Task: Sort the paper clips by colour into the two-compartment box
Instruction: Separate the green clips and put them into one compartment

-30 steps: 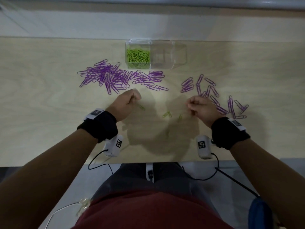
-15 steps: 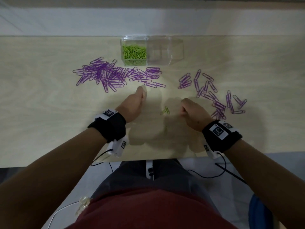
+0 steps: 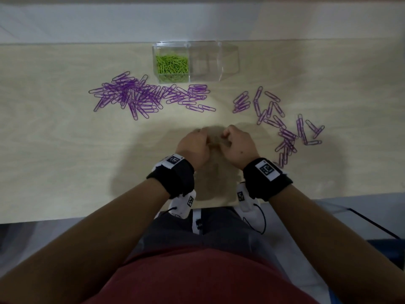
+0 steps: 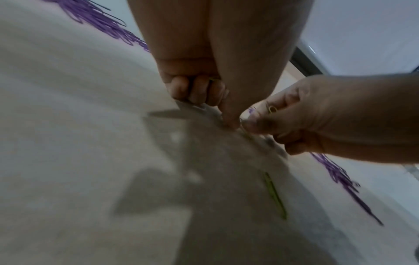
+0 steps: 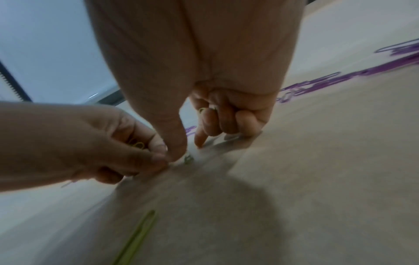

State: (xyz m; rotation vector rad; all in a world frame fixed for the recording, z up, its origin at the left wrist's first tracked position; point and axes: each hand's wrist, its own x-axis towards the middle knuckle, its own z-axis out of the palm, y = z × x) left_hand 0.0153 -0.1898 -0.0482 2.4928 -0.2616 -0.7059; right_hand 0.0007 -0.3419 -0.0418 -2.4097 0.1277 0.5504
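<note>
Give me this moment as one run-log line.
left hand: holds green clips, pinching at table | right hand: same | box: green clips in left compartment, right one empty | purple clips: unsorted | green clip: loose

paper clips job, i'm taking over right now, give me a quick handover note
Left hand: fingers curled round green clips, pinching at another on the table.
Right hand: the same, a green clip tucked in its fingers.
Box: left compartment holds green paper clips, right one empty.
One loose green clip lies near the hands.
Left to do: bin the last greens, then all purple clips, none sorted yet.
</note>
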